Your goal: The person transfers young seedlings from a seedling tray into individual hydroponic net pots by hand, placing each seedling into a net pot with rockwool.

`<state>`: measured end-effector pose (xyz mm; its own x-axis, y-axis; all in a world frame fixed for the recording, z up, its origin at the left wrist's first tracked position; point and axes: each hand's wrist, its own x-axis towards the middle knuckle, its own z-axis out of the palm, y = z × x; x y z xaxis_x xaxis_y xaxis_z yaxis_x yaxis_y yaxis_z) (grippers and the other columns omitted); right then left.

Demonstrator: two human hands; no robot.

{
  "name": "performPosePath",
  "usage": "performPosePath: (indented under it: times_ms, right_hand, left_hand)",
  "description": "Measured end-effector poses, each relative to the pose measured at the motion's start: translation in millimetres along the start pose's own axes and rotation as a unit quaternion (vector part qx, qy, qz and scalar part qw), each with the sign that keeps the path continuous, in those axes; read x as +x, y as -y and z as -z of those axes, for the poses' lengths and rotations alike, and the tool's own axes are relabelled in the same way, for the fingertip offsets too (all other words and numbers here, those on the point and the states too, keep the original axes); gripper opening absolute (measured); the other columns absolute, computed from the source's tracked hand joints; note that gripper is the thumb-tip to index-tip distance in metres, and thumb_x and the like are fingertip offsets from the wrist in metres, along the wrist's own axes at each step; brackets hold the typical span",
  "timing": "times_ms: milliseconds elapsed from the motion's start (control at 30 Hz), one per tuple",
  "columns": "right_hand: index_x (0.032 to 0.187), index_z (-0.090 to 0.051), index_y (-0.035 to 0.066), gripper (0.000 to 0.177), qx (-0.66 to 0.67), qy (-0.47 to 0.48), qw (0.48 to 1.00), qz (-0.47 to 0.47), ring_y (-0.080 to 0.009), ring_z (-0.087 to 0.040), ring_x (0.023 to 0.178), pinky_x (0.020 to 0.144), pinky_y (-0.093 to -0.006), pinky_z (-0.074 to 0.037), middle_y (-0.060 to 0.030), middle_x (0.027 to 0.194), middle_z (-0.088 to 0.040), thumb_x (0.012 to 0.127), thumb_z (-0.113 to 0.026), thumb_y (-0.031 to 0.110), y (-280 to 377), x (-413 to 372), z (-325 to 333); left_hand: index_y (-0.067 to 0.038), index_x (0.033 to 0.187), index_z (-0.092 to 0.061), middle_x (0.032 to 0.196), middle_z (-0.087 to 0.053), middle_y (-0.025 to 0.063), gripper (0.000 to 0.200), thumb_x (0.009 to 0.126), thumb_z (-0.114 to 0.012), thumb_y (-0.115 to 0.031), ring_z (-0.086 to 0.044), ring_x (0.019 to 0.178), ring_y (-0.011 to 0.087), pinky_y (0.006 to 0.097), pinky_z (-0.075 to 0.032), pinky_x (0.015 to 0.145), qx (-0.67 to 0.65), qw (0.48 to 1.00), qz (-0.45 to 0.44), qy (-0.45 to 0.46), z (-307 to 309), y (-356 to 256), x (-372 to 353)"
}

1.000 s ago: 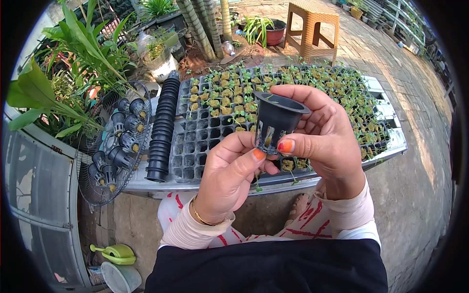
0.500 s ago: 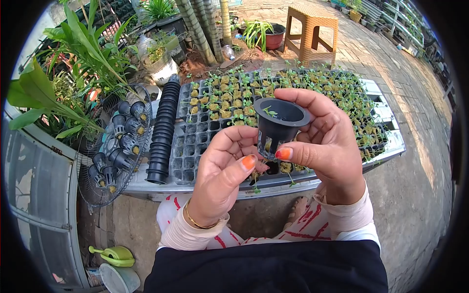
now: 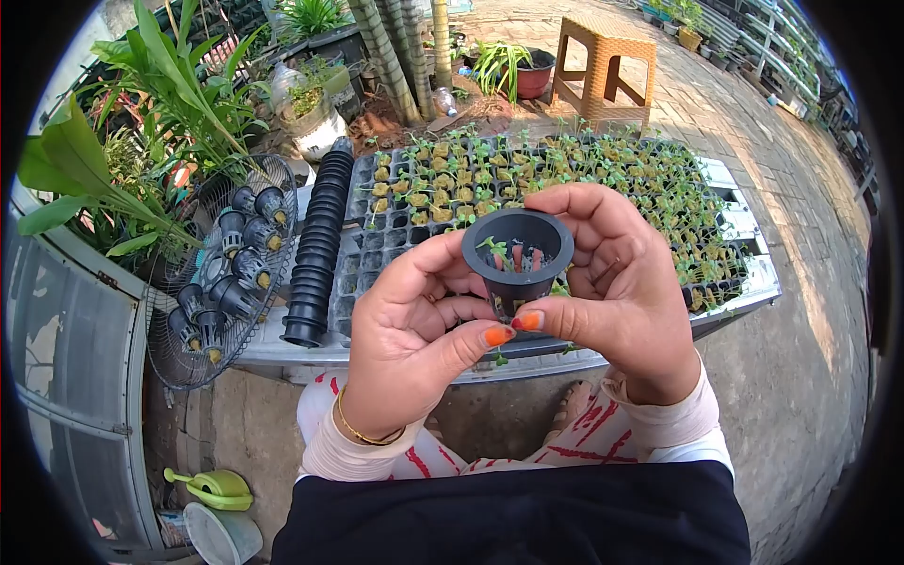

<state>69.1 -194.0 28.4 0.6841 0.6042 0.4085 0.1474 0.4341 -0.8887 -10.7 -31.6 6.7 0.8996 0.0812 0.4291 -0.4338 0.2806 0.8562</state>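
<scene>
Outdoors, before a seedling tray [image 3: 374, 256] laid on a silvery table [image 3: 273, 350] amid paved ground [image 3: 796, 179], a black net cup [image 3: 515, 280] is gripped rim-up by fingers of the left hand [image 3: 405, 334] and right hand [image 3: 626, 297].

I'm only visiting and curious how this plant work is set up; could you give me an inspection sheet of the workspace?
Surface: silvery worktop bearing a cell tray with seedlings.
Job's things: black net cup with a green sprout inside; a long stack of cups; more cups lying in a wire basket.
Clutter: watering can and bucket on the ground.
Grippers: none; bare left hand and right hand hold the net cup.
Cables: nothing seen.
Surroundings: stool beyond the tray, potted plant, paving.
</scene>
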Motion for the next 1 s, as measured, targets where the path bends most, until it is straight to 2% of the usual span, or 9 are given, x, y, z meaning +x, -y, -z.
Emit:
performPosePath:
  times_ms: [200, 500, 567, 700, 833, 867, 900, 967, 1000]
  right_hand:
    - [0.123, -0.044, -0.004, 0.063, -0.006, 0.008, 1.0, -0.003, -0.0135, -0.057, 0.096, 0.084, -0.0261, -0.048, -0.0092, 0.107, -0.06, 0.07, -0.078, -0.002, -1, -1, -6]
    - [0.124, -0.044, -0.004, 0.064, 0.005, 0.01, 0.999, -0.034, -0.0151, -0.058, 0.102, 0.088, -0.027, -0.048, -0.0104, 0.11, -0.06, 0.07, -0.079, 0.002, 0, 4, -28]
    - [0.122, -0.046, -0.004, 0.071, -0.026, -0.021, 0.997, -0.071, -0.0169, -0.06, 0.101, 0.089, -0.0283, -0.049, -0.0123, 0.111, -0.061, 0.062, -0.084, 0.004, 6, 10, -40]
    - [0.123, -0.046, -0.005, 0.065, -0.077, 0.034, 0.988, -0.133, -0.0152, -0.061, 0.1, 0.088, -0.0277, -0.049, -0.0121, 0.11, -0.062, 0.068, -0.08, 0.004, 16, 36, -62]
    - [0.123, -0.047, -0.005, 0.055, -0.063, 0.074, 0.98, -0.174, -0.0132, -0.063, 0.089, 0.08, -0.0227, -0.051, -0.0092, 0.101, -0.064, 0.075, -0.074, 0.004, 4, 68, -83]
    - [0.116, -0.052, -0.008, 0.049, -0.099, 0.078, 0.979, -0.161, -0.0049, -0.054, 0.057, 0.045, -0.0171, -0.038, -0.012, 0.087, -0.066, 0.075, -0.072, 0.007, -3, 76, -89]
    - [0.116, -0.052, -0.008, 0.049, -0.1, 0.085, 0.978, -0.162, -0.0049, -0.054, 0.057, 0.045, -0.0171, -0.038, -0.012, 0.087, -0.066, 0.075, -0.072, 0.007, -3, 84, -96]
    - [0.119, -0.051, -0.004, 0.046, -0.141, 0.124, 0.949, -0.252, -0.0061, -0.056, 0.068, 0.045, -0.0138, -0.036, -0.0066, 0.089, -0.063, 0.08, -0.071, 0.009, -2, 99, -111]
    - [0.115, -0.053, -0.004, 0.041, -0.121, 0.121, 0.953, -0.25, -0.0038, -0.049, 0.059, 0.038, -0.0146, -0.025, -0.006, 0.086, -0.062, 0.081, -0.07, 0.011, -8, 105, -120]
  left_hand:
    - [0.005, 0.125, -0.044, 0.111, -0.058, 0.013, 0.054, 0.078, -0.07, 0.004, -0.059, 0.099, 0.0155, 0.0275, -0.051, 0.083, 0.0, 1.0, -0.007, -0.018, 2, -3, -3]
    - [0.003, 0.12, -0.05, 0.106, -0.06, 0.0087, 0.048, 0.076, -0.068, 0.009, -0.059, 0.093, 0.0117, 0.0249, -0.051, 0.081, 0.097, 0.994, -0.029, -0.027, 16, -18, -11]
    - [0.002, 0.12, -0.05, 0.105, -0.06, 0.0082, 0.048, 0.076, -0.068, 0.009, -0.058, 0.092, 0.011, 0.024, -0.051, 0.08, 0.093, 0.994, -0.03, -0.041, 22, -25, -13]
    - [0.005, 0.12, -0.051, 0.103, -0.061, 0.0098, 0.046, 0.077, -0.069, 0.006, -0.059, 0.09, 0.0104, 0.023, -0.052, 0.077, 0.112, 0.989, -0.034, -0.086, 39, -42, -14]
    - [0.011, 0.118, -0.05, 0.099, -0.063, 0.0125, 0.043, 0.08, -0.068, 0.002, -0.062, 0.085, 0.0113, 0.0229, -0.052, 0.076, 0.07, 0.988, -0.057, -0.124, 64, -57, -15]
    - [0.011, 0.118, -0.05, 0.1, -0.063, 0.0127, 0.043, 0.081, -0.068, 0.001, -0.062, 0.085, 0.0112, 0.0228, -0.052, 0.076, 0.078, 0.986, -0.056, -0.138, 72, -60, -16]
    - [0.011, 0.118, -0.051, 0.1, -0.063, 0.0128, 0.042, 0.081, -0.068, 0.0, -0.062, 0.085, 0.0112, 0.0227, -0.052, 0.076, 0.086, 0.983, -0.055, -0.151, 80, -63, -19]
    - [0.011, 0.118, -0.051, 0.099, -0.064, 0.0126, 0.042, 0.082, -0.068, -0.003, -0.062, 0.084, 0.011, 0.0221, -0.052, 0.073, 0.084, 0.98, -0.066, -0.169, 96, -67, -24]
    - [0.011, 0.118, -0.051, 0.098, -0.064, 0.0123, 0.041, 0.083, -0.067, -0.005, -0.062, 0.083, 0.0109, 0.0219, -0.052, 0.071, 0.093, 0.976, -0.073, -0.184, 105, -69, -26]
